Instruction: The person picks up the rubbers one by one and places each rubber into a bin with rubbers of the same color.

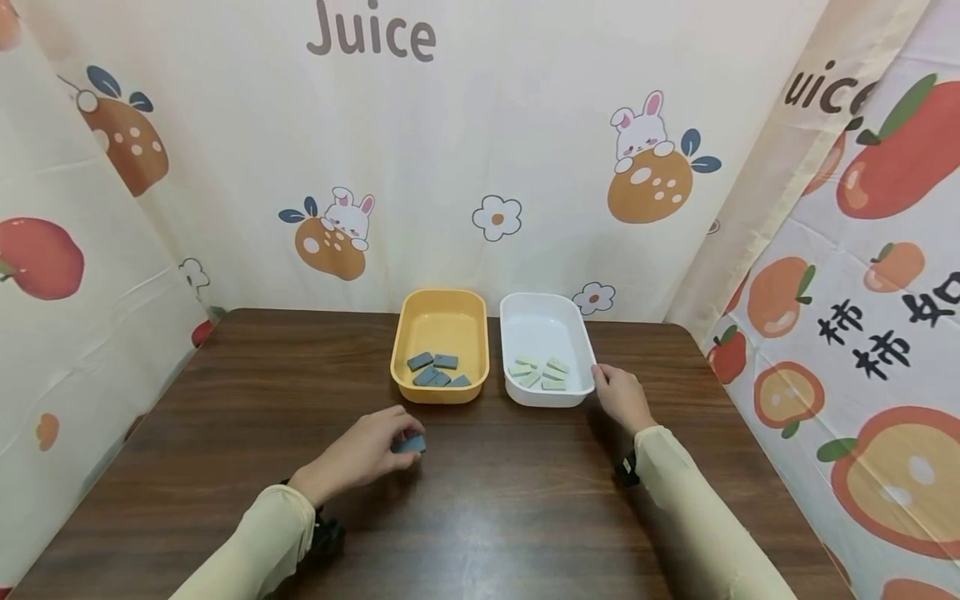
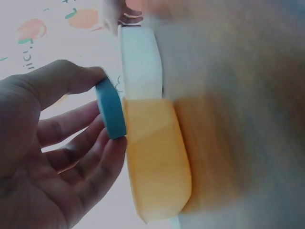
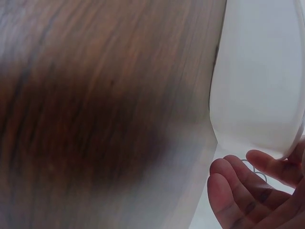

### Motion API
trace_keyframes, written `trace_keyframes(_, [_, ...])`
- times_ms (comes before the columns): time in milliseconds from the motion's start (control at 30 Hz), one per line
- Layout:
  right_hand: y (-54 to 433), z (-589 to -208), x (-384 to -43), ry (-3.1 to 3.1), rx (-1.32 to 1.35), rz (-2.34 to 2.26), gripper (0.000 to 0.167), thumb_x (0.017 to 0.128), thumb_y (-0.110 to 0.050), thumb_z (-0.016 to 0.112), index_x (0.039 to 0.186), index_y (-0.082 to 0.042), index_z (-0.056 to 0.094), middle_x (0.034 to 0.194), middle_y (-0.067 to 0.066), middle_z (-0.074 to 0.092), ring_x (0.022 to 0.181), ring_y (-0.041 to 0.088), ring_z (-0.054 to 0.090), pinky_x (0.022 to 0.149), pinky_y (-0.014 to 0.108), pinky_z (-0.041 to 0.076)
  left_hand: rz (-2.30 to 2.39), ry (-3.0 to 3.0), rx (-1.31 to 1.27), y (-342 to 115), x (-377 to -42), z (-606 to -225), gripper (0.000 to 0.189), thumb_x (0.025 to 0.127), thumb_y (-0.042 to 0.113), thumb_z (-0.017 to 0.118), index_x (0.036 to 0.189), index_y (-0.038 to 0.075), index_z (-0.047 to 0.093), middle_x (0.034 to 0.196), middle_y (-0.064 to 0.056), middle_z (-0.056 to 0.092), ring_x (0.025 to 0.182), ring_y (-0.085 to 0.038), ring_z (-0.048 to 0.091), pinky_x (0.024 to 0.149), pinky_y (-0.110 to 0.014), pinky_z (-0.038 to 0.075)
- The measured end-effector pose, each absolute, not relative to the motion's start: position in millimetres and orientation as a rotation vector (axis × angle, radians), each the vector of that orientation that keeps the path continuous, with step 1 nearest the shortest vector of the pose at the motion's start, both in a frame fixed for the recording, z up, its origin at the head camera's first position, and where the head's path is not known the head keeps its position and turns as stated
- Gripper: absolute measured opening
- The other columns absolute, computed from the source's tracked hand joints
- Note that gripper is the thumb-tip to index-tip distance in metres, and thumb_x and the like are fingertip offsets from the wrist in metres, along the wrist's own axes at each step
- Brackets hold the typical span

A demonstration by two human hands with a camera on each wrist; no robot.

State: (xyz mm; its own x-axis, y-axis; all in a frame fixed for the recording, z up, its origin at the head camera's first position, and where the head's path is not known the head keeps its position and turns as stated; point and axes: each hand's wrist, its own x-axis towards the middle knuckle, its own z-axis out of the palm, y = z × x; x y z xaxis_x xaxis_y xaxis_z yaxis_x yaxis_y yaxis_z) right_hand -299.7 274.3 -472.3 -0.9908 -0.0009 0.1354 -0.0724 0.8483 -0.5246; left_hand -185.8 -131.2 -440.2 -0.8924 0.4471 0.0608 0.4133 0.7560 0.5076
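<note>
My left hand (image 1: 367, 448) pinches a small blue-grey rectangular block (image 2: 111, 107) between thumb and fingertips, just in front of the yellow bin (image 1: 402, 367). Inside that bin lie several matching blue-grey blocks (image 1: 446, 362), gathered toward the near end. To its right stands a white bin (image 1: 540, 312) with several pale green blocks (image 1: 555, 385) at its near end. My right hand (image 1: 622, 398) holds the white bin's right rim near the front corner. In the right wrist view, some of its fingers (image 3: 222, 191) extend outside the bin wall.
Both bins stand side by side, a narrow gap between them, at the back of a dark wooden table (image 1: 510, 508). A printed curtain (image 1: 487, 125) hangs right behind the table and along both sides. Each wrist wears a black band (image 1: 627, 468).
</note>
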Motion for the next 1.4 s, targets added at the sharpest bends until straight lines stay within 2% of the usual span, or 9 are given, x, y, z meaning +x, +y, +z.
trace_keyframes(233, [272,-472,-300,-2.903,0.046,0.833,0.047,0.104,-0.029,0.037,0.131,0.002,0.059,0.125,0.023,0.063,0.105,0.035,0.060,0.095,0.054,0.045,0.925,2.994,0.652,-130,-201,-431,0.025,0.084,0.022,0.075,0.106,0.012,0.069,0.094,0.005,0.062,0.083,-0.007,0.057,0.074,-0.026,0.052])
trace_keyframes(467, [271,-472,-301,-2.935,-0.012,0.878,0.048,0.105,-0.031,0.035,0.132,0.002,0.057,0.126,0.023,0.063,0.097,0.032,0.057,0.089,0.050,0.047,0.969,3.061,0.641,-128,-225,-420,0.026,0.085,0.023,0.075,0.106,0.009,0.070,0.090,0.000,0.063,0.080,-0.012,0.059,0.070,-0.029,0.051])
trace_keyframes(667, [271,-463,-307,-2.904,-0.016,0.867,0.050,0.105,-0.032,0.033,0.131,0.002,0.058,0.128,0.023,0.062,0.103,0.035,0.058,0.093,0.053,0.045,1.028,3.096,0.582,-123,-251,-407,0.030,0.085,0.023,0.074,0.109,0.005,0.070,0.092,-0.007,0.064,0.080,-0.019,0.059,0.070,-0.033,0.051])
trace_keyframes(800, [270,-462,-306,-2.932,-0.020,0.859,0.052,0.105,-0.034,0.030,0.133,0.002,0.056,0.130,0.023,0.060,0.102,0.034,0.056,0.093,0.052,0.045,1.070,3.100,0.520,-120,-260,-405,0.032,0.086,0.024,0.074,0.110,0.004,0.070,0.096,-0.010,0.066,0.084,-0.022,0.060,0.075,-0.036,0.052])
trace_keyframes(1033, [270,-466,-307,-2.943,-0.004,0.844,0.053,0.105,-0.034,0.030,0.134,0.002,0.055,0.130,0.024,0.060,0.100,0.034,0.055,0.092,0.052,0.044,1.083,3.065,0.383,-117,-279,-405,0.033,0.088,0.026,0.072,0.113,0.004,0.068,0.102,-0.011,0.066,0.091,-0.024,0.061,0.080,-0.037,0.055])
trace_keyframes(1400, [270,-472,-307,-2.950,-0.021,0.842,0.052,0.105,-0.033,0.032,0.136,0.001,0.054,0.134,0.023,0.058,0.109,0.036,0.058,0.099,0.054,0.044,1.021,3.068,0.304,-108,-310,-406,0.034,0.090,0.026,0.068,0.115,0.002,0.068,0.106,-0.012,0.068,0.094,-0.026,0.061,0.086,-0.041,0.053])
